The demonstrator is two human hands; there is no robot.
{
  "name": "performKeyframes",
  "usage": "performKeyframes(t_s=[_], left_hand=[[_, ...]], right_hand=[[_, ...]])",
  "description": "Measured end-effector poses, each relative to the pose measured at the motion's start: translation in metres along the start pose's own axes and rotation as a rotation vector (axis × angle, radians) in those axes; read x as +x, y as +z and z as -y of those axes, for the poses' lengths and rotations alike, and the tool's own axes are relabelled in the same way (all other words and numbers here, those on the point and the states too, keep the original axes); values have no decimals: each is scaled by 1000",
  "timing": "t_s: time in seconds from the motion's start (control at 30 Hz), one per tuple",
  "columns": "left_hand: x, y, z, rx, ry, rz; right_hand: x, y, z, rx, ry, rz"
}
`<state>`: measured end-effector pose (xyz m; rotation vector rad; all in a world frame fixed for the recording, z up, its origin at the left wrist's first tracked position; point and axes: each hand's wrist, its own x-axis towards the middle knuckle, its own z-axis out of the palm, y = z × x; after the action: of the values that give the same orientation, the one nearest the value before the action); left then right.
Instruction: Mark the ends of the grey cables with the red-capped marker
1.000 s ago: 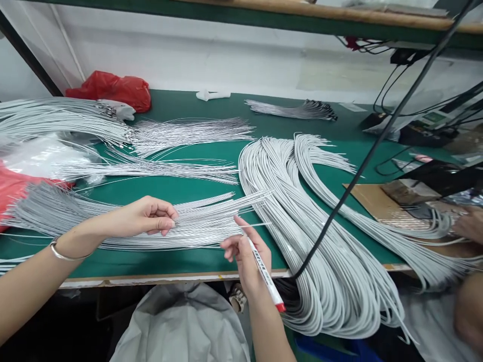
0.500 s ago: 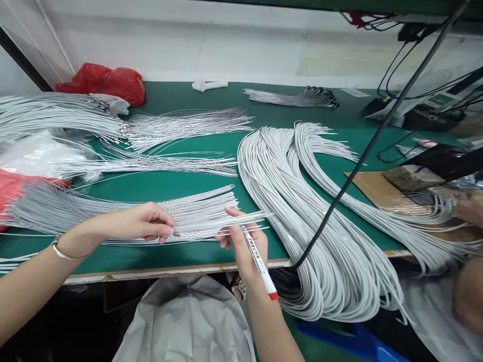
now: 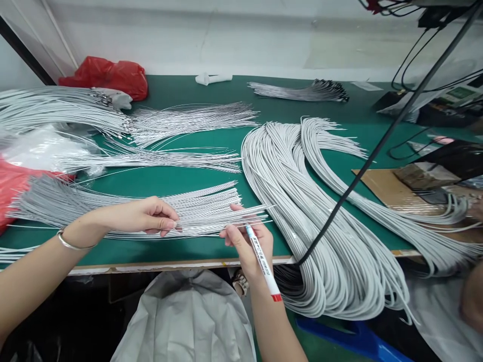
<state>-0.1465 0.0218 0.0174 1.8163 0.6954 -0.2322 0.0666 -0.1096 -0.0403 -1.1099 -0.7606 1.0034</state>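
Observation:
My left hand (image 3: 158,217), with a silver bracelet at the wrist, pinches thin pieces over the lower bundle of thin grey-white wires (image 3: 204,203). Those pinched pieces look like wires, though their ends at the fingertips are hard to make out. My right hand (image 3: 251,239) is closed around the ends of several thin white wires (image 3: 251,214) and also holds a white marker (image 3: 264,264) with a red end pointing down toward me. Just right of that hand, a thick bundle of white cables (image 3: 302,201) hangs over the table edge.
More wire bundles (image 3: 188,123) lie behind on the green table (image 3: 211,251). Red bags (image 3: 109,78) are at the left. A black cord (image 3: 350,188) crosses diagonally at the right. Another person's hand (image 3: 473,201) touches cables by a cardboard sheet (image 3: 372,183).
The view has shifted slightly, moving the table's contents a little right and up. Both hands keep nearly the same place and grip, with the marker still in my right hand.

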Motion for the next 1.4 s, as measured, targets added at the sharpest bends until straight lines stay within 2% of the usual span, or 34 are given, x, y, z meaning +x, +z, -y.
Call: performKeyframes(t_s=[0.23,0.53,0.73,0.8,0.97,1.03,1.23,1.3,1.4], left_hand=[[0,2,-5,-38,-11,14],[3,5,0,-27,7,54],[6,15,-16,102,-81,211],[12,27,-26,80,-50,179],[38,62,-47,234,225,-169],[46,69,-50,220,287,-226],[44,60,-47,76,286,-145],[40,57,-47,70,261,-107],[39,57,-49,76,218,-95]], right_hand=[[-2,-2,-1,-34,-4,16],[-1,-7,-7,-37,-24,37],[4,-12,-23,-52,16,56],[3,-11,-25,-55,17,73],[-2,-11,-23,-124,-80,60],[-5,-15,-22,-181,-139,4],[-10,-42,-24,-290,-435,-168],[-12,-46,-25,-375,-476,-161],[-16,-46,-27,-503,-522,-74]])
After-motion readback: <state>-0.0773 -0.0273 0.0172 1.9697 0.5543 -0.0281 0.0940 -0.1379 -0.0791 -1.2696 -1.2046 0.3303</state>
